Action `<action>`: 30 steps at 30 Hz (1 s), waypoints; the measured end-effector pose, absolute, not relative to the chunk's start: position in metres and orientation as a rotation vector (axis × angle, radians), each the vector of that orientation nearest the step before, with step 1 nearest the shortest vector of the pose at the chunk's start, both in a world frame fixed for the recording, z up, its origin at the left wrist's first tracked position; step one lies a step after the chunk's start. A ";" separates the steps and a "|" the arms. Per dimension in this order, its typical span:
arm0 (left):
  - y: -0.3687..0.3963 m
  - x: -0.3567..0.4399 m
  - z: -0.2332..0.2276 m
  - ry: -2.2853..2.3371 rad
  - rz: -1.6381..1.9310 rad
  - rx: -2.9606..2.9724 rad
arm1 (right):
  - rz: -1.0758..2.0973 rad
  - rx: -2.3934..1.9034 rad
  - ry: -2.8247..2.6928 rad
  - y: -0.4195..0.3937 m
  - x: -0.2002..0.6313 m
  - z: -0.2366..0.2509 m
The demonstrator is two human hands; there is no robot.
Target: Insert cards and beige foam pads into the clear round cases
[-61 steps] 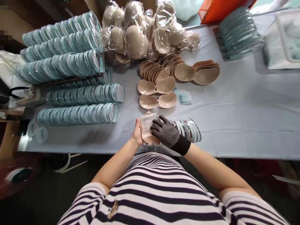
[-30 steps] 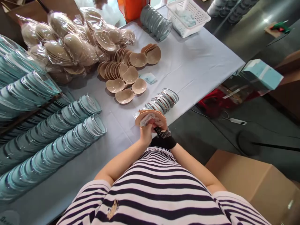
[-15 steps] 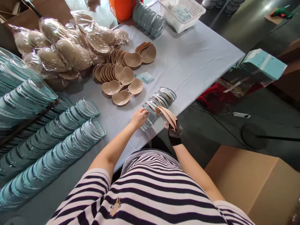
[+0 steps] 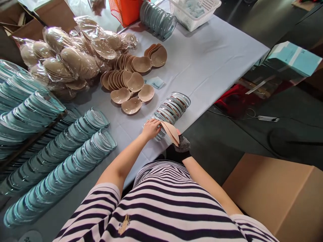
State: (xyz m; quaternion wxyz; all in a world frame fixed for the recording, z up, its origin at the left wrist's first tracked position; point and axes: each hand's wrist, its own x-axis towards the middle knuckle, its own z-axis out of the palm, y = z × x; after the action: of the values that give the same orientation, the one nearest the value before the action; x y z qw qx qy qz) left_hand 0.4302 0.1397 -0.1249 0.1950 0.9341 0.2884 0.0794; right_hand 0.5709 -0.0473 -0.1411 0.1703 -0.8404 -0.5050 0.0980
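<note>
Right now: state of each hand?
Left hand: bare, fingers on the row of clear cases; grip cannot be told.
Right hand: gloved, closed on a beige pad.

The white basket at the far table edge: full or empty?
Not empty. The white basket holds pale blue pieces that show above its latticed wall. How deep they go cannot be told, since the frame cuts off its top.

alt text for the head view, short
A person's gloved right hand holds a beige pad while the bare left hand touches a row of clear cases on a table; loose pads lie beyond.
</note>
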 end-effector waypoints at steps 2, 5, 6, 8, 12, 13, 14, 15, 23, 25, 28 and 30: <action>0.139 0.433 -0.126 0.819 0.241 2.594 | 0.397 -2.439 -1.524 -0.052 0.572 -0.144; 0.142 0.436 -0.127 0.755 0.263 2.555 | 0.523 -2.493 -1.590 -0.053 0.570 -0.137; 0.144 0.436 -0.127 0.740 0.257 2.540 | 0.551 -2.513 -1.587 -0.049 0.568 -0.132; 0.147 0.435 -0.126 0.725 0.241 2.510 | 0.618 -2.534 -1.573 -0.033 0.564 -0.120; 0.152 0.432 -0.124 0.720 0.243 2.478 | 0.774 -2.591 -1.585 0.016 0.561 -0.102; 0.153 0.432 -0.125 0.725 0.250 2.475 | 0.799 -2.605 -1.605 0.026 0.563 -0.101; 0.153 0.432 -0.125 0.732 0.259 2.473 | 0.811 -2.612 -1.626 0.032 0.565 -0.101; 0.153 0.431 -0.126 0.737 0.266 2.470 | 0.810 -2.611 -1.643 0.035 0.568 -0.102; 0.146 0.429 -0.128 0.832 0.258 2.369 | 0.652 -2.602 -1.672 0.009 0.577 -0.122; 0.145 0.429 -0.126 0.803 0.260 2.384 | 0.681 -2.583 -1.659 0.018 0.576 -0.131; 0.147 0.428 -0.126 0.758 0.309 2.416 | 0.705 -2.537 -1.638 0.033 0.578 -0.141; 0.148 0.427 -0.127 0.720 0.372 2.425 | 0.713 -2.540 -1.610 0.036 0.580 -0.142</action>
State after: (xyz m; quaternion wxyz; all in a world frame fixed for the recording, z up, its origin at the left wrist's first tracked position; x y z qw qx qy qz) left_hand 0.4266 0.1480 -0.1265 0.2882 0.9082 0.2697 0.1391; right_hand 0.5801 0.0359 -0.1417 0.0255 -0.8216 -0.5207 0.2305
